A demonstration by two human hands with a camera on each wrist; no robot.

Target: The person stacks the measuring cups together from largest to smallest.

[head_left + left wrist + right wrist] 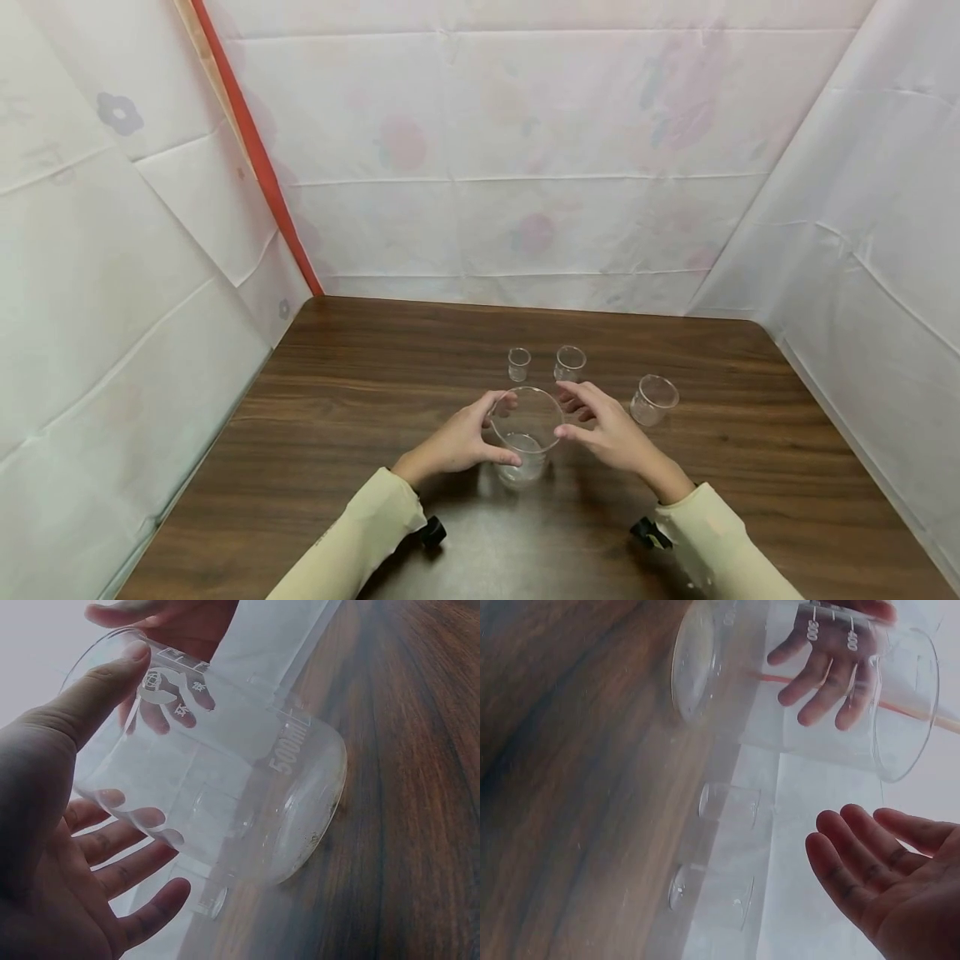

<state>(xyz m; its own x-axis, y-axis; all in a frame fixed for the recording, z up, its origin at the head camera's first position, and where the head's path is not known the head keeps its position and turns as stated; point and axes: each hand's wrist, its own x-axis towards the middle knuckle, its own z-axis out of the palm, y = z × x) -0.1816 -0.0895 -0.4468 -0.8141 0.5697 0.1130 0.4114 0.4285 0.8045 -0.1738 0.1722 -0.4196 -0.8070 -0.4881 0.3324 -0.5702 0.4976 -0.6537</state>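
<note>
A large clear glass beaker (522, 471) stands upright at the middle of the dark wooden table, its "500ml" mark (289, 754) legible in the left wrist view. My left hand (459, 440) grips it from the left side, thumb toward me and fingers around the far side. To the right of the rim is my right hand (613, 433), fingers spread and slightly bent, holding nothing. The right wrist view shows a gap between that hand's fingertips (825, 821) and the glass.
Behind the large beaker stand two small ones, the smallest (519, 365) on the left and a slightly bigger one (570, 364) beside it. A medium beaker (654, 402) sits beyond my right hand. White patterned sheets (465, 225) surround the table (337, 367), with a red strip (262, 167) at back left.
</note>
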